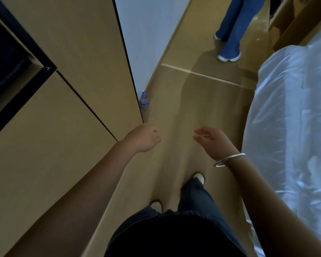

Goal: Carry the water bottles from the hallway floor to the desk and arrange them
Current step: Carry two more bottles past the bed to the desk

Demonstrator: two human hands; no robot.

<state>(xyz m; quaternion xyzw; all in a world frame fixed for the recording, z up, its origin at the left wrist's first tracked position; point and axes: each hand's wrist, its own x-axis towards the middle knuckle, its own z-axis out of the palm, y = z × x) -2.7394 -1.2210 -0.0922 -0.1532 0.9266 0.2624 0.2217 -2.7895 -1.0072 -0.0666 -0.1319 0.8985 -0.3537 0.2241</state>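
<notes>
One clear water bottle (144, 100) with a blue cap and blue label stands upright on the wooden floor, tight against the corner where the cabinet meets the white wall. My left hand (144, 138) hangs in front of me below the bottle, fingers loosely curled, holding nothing. My right hand (211, 139) is level with it to the right, fingers apart and empty, a silver bangle on the wrist. Both hands are well short of the bottle. No desk is in view.
Tall wooden cabinet doors (67, 101) line the left side. A bed with white bedding (293, 115) fills the right. The wooden floor (193, 101) runs as a narrow lane between them. Another person's legs in blue jeans (230, 34) stand ahead, beyond a floor strip.
</notes>
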